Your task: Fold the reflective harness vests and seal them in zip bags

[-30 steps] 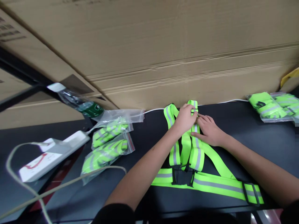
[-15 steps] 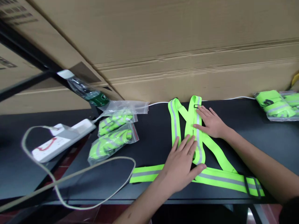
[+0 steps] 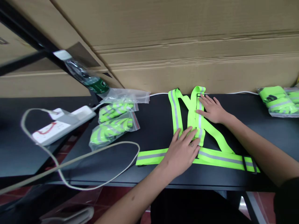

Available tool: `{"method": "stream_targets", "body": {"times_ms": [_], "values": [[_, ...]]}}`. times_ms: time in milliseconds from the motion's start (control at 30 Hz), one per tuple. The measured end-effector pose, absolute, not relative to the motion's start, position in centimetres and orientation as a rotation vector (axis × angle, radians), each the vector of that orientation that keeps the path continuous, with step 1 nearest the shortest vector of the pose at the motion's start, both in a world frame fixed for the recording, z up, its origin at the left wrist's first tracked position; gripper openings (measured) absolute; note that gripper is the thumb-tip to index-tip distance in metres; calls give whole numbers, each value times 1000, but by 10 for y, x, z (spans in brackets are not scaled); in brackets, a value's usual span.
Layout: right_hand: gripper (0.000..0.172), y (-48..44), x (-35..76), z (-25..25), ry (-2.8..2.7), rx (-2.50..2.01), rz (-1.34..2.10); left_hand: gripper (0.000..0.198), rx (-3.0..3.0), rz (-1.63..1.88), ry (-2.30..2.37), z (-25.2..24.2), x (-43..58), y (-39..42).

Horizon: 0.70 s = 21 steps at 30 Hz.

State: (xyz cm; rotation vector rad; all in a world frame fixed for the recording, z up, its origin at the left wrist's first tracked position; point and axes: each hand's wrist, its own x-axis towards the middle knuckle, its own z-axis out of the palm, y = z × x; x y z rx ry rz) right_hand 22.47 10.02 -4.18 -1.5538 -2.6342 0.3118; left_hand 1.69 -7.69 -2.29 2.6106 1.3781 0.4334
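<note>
I've got the left hand (image 3: 182, 152) near, the right hand (image 3: 211, 109) far, both flat and apart, pressing the lime reflective harness (image 3: 224, 157) smooth, no bunching.

A second ago both my hands were bunched together at the top of the reflective harness (image 3: 200, 124). Now my left hand (image 3: 183, 152) has slid down and lies flat and spread where the straps cross the waist strap (image 3: 221, 158), and my right hand (image 3: 212, 109) has opened out beside the upper strap. The waist strap's left end now lies straight and uncovered, and more of the red floor (image 3: 116, 199) shows below the black table (image 3: 149, 124).
</note>
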Motion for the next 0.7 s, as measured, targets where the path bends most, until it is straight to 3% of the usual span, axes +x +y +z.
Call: {"method": "stream_targets", "body": {"times_ms": [233,400,467,533,633,700], "values": [[78,80,225,-22,-2512,-1395,197,58,2545,248,1357,-14,16,-80],[36,4,250,19,-2546,-987,140,70,2517,228,1325,-11,15,-80],[31,-34,268,21,-2506,-1171,-4,69,2514,224,1316,-12,14,-79],[40,-69,285,12,-2267,-1637,-136,67,2519,222,1311,-14,14,-79],[48,-112,303,-8,-1968,-2139,85,67,2523,219,1304,-15,18,-78],[45,-131,313,-20,-1894,-2158,180,68,2525,217,1264,-14,23,-78]]}}
